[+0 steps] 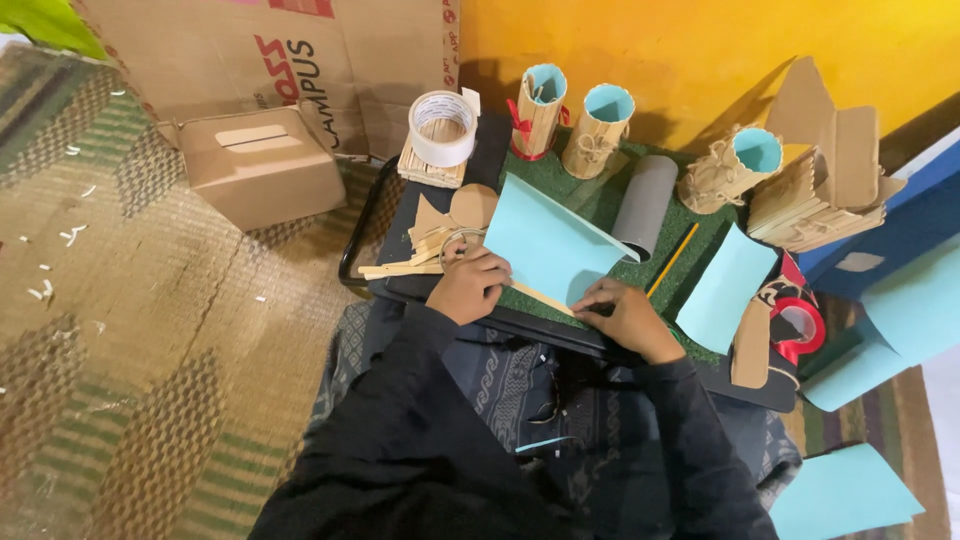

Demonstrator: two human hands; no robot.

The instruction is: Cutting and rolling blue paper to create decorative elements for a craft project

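The light blue paper sheet (548,245) lay on the green mat (600,205) of the low table (520,322), its far edge curling up. The left hand (468,285), fingers curled, pressed the sheet's left edge flat; the right hand (625,315) pinched its near corner against a wooden stick (540,296), keeping both aligned. A pencil (672,260) lay just beside

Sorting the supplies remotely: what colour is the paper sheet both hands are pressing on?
Light blue paper sheet, clearest in the head view.

Three stick holders (598,130), two tape rolls (442,128).
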